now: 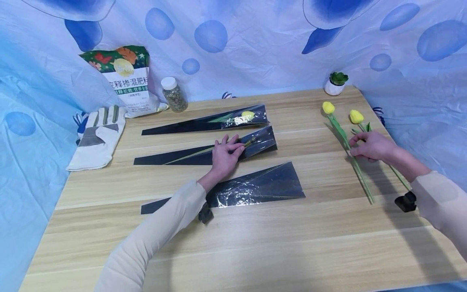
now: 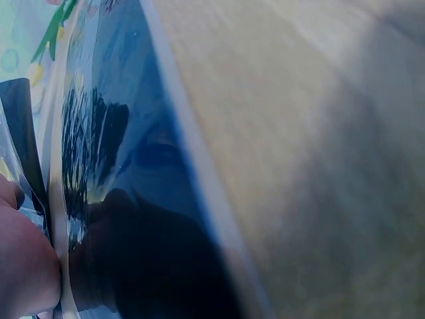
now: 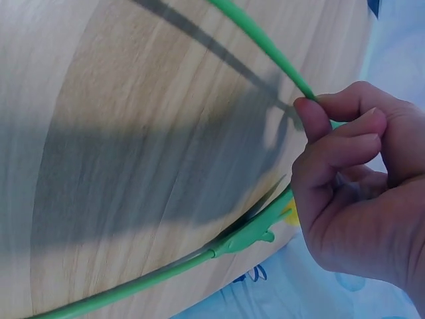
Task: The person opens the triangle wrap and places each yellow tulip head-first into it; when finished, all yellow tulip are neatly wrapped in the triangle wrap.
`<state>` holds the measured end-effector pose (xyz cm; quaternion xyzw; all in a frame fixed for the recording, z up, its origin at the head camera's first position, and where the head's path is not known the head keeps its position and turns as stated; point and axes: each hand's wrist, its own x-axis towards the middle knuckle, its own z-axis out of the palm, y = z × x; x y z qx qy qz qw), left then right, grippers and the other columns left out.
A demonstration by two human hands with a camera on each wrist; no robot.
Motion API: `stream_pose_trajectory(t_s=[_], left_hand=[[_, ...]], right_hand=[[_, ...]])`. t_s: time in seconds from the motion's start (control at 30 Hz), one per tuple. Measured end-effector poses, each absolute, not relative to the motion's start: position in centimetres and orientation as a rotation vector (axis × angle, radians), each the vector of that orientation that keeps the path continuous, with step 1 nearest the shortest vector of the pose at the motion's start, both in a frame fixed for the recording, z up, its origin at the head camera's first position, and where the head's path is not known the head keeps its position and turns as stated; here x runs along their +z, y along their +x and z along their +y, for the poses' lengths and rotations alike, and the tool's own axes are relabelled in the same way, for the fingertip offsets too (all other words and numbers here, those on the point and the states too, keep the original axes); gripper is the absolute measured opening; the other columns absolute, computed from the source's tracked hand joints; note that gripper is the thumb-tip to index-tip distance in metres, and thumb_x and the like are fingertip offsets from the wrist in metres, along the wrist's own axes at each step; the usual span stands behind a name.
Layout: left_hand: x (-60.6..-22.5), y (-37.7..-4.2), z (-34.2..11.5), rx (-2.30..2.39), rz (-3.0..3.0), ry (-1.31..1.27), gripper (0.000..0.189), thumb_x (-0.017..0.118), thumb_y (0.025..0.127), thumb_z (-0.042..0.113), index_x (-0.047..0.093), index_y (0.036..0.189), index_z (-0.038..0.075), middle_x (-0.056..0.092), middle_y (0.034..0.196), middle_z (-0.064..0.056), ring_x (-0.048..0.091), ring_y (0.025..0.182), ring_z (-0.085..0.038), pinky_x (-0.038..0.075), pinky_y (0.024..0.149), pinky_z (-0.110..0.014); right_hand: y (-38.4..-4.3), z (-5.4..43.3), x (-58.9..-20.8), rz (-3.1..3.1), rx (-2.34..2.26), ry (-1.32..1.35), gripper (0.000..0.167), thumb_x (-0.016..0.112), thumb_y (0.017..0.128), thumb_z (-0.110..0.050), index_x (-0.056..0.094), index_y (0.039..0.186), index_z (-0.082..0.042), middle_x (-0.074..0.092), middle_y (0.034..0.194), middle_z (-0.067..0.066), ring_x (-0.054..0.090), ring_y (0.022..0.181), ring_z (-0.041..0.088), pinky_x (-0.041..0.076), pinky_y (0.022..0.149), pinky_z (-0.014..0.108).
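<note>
My right hand [image 1: 373, 147] pinches the green stem [image 3: 269, 48] of a yellow artificial tulip [image 1: 328, 107] between thumb and fingertip, at the table's right side. A second yellow tulip [image 1: 356, 117] lies beside it, its stem passing under my right forearm. My left hand [image 1: 225, 158] lies across the middle black-and-clear flower sleeve [image 1: 264, 142], pinching its clear film near the wide end. Above it, another sleeve [image 1: 175, 129] holds a yellow tulip [image 1: 248, 114]. Below, a third flat sleeve [image 1: 262, 186] lies partly under my left forearm.
Along the back stand a fertilizer bag [image 1: 133, 87], a white-capped jar [image 1: 175, 95] and a small potted succulent [image 1: 336, 83]. White-and-grey gloves [image 1: 98, 142] lie at the left edge of the wooden table [image 1: 292, 243]. Blue patterned cloth [image 1: 255, 48] hangs behind.
</note>
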<state>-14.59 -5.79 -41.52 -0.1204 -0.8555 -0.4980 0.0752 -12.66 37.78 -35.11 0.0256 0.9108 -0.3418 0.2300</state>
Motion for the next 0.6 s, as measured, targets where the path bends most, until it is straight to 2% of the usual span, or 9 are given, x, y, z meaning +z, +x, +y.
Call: stream_pose_trajectory(t_s=[0.2,0.4,0.6], left_hand=[[-41.6,-14.6,-5.8,-1.483,-2.559,-0.370,0.013,0.073,0.090,0.007,0.078,0.100,0.000,0.062,0.131,-0.015,0.037,0.140,-0.041,0.004,0.119,-0.056],[-41.6,-14.7,-5.8,-1.475,-2.557,-0.374,0.012,0.073,0.090,0.007,0.078,0.100,0.001,0.062,0.131,-0.014,0.037,0.140,-0.042,0.005,0.119,-0.056],[-41.7,-14.6,-5.8,-1.477,-2.556,-0.375,0.012,0.074,0.090,0.007,0.078,0.100,0.000,0.062,0.131,-0.015,0.037,0.140,-0.042,0.005,0.119,-0.057]], right_hand=[[-12.7,37.3,-34.6,2.411,-1.068,0.117,0.042,0.060,0.097,-0.013,0.043,0.129,0.008,0.059,0.070,0.001,0.044,0.052,0.012,0.038,0.047,0.027],[-13.1,36.5,-34.2,2.363,-1.177,0.169,0.039,0.059,0.099,-0.012,0.044,0.130,0.005,0.057,0.070,0.002,0.046,0.053,0.009,0.044,0.047,0.027],[-13.5,35.5,-33.9,2.341,-1.272,0.166,0.035,0.060,0.099,-0.011,0.044,0.128,0.002,0.062,0.074,0.001,0.048,0.054,0.008,0.044,0.048,0.026]])
